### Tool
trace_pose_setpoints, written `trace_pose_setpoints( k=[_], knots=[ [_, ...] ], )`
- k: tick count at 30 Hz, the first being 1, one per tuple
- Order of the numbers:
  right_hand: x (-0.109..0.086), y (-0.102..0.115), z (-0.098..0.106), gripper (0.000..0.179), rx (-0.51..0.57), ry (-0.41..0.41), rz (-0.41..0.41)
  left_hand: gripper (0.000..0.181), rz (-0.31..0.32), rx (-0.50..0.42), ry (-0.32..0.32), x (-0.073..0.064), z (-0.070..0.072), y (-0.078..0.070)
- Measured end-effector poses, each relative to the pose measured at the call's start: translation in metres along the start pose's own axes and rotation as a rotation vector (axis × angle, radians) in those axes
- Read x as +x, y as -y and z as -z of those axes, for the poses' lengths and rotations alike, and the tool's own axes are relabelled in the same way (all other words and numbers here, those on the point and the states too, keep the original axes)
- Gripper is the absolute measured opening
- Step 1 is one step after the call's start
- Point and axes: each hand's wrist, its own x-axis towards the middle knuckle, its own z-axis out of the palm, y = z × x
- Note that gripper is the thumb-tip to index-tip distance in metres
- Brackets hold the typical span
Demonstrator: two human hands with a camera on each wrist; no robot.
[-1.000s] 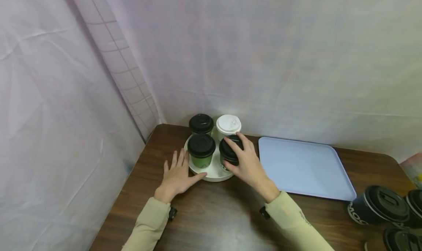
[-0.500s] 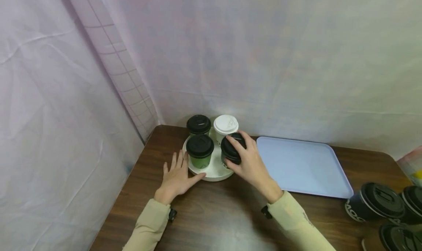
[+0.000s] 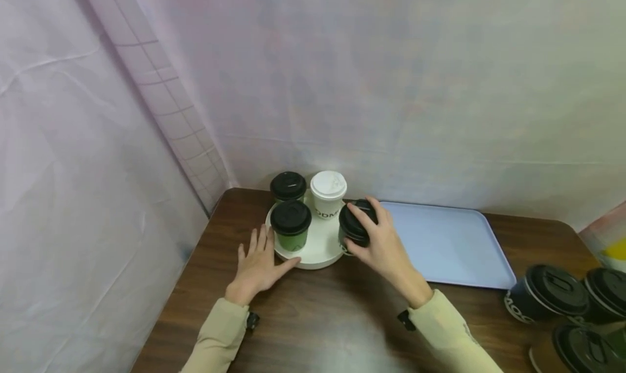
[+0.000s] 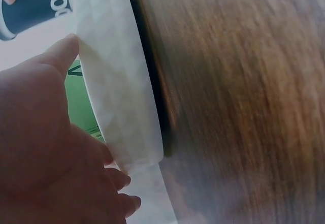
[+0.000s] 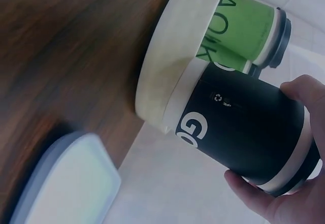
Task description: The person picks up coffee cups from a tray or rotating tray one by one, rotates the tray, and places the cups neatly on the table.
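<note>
My right hand (image 3: pixel 383 248) grips a dark paper coffee cup (image 3: pixel 357 226) by its upper part, just under the black lid. In the right wrist view, the base of this dark cup (image 5: pixel 238 117) overlaps the rim of a white round tray (image 5: pixel 175 41). With fingers spread, my left hand (image 3: pixel 256 267) rests against the tray's left front edge. Next to it on the tray stands a green cup (image 3: pixel 292 229) with a black lid. Behind are another black-lidded cup (image 3: pixel 288 186) and a white cup (image 3: pixel 329 191) with a white lid.
A pale blue rectangular tray (image 3: pixel 450 248) lies right of the round one on the wooden table (image 3: pixel 318 324). Several black-lidded cups, among them a navy cup (image 3: pixel 545 294), stand at the lower right. White curtains (image 3: pixel 391 90) hang behind and to the left.
My right hand has shifted the dark cup rightward, from beside the green cup to the round tray's right edge, uncovering the white cup's lettering. My left hand stays at the tray; the head view has turned slightly.
</note>
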Motion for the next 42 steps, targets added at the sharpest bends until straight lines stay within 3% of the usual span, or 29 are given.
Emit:
trace_pose_setpoints(
  k=[14,32,42],
  knots=[
    [-0.043,-0.030,0.026,0.075,-0.064,-0.065,-0.075,0.114,0.009,0.002,0.013,0.005,0.005,0.013],
    [-0.093,-0.048,0.057,0.076,-0.171,-0.202,-0.152,0.117,0.027,-0.006,0.056,0.006,0.017,0.031],
    [-0.112,-0.053,0.068,0.077,-0.203,-0.218,-0.196,0.118,0.024,-0.008,0.057,0.008,0.019,0.037]
  ],
)
